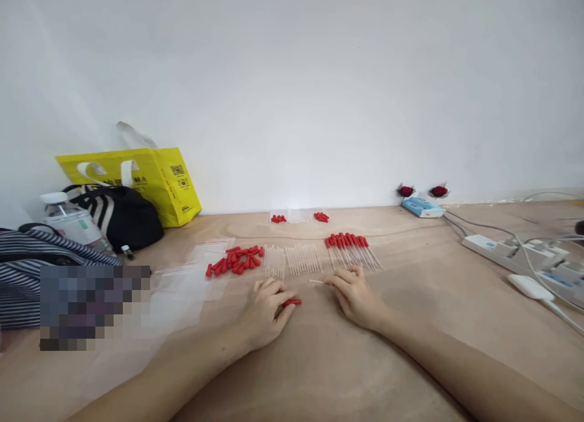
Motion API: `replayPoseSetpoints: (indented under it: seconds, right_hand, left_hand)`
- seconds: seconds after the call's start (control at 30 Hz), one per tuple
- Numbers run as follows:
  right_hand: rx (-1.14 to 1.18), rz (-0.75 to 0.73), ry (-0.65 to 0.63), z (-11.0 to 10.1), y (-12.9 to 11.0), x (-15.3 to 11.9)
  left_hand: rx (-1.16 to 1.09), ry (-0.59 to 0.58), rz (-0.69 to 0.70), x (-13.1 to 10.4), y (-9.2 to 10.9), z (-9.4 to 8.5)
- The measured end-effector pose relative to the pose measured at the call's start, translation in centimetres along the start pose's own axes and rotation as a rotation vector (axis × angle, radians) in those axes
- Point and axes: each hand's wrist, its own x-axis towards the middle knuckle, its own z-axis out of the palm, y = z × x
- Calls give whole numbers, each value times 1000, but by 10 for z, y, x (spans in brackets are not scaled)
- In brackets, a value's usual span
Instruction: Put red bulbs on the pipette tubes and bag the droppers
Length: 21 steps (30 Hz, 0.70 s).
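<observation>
Between the thumb and fingers of my left hand [269, 309] is a small red club-shaped piece [292, 301]. My right hand [358, 297] pinches a thin white stick [316, 281], whose tip points left toward the other hand. Stick and red piece are apart. Beyond my left hand lies a loose pile of red pieces [238, 261]. Two rows of white sticks [303, 259] lie side by side in the middle. Just beyond my right hand is a row of white sticks topped with red pieces [349, 242].
Clear plastic bags [177, 288] lie at left, near a striped bag [27, 276], a bottle [75, 221], a black bag [132, 215] and a yellow bag [176, 188]. At right are a tissue pack [423, 207], dark red flowers [438, 191] and a power strip [483, 247] with cables.
</observation>
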Motion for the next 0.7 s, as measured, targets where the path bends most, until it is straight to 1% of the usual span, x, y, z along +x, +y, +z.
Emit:
replayPoseSetpoints:
  seconds: [0.13,0.23,0.43,0.7]
  right_hand:
    - [45,14,-42,-2,-6,2]
    - [72,1,-46,0,-9,2]
    - [97,-35,-16,4,-16,0]
    - [110,-73,1,7,-25,0]
  left_hand:
    - [26,61,39,1,-1,6]
    - [-4,89,10,1,1,7]
    - [-38,95,-57,0,2,6]
    - [-79,104,-74,2,-4,10]
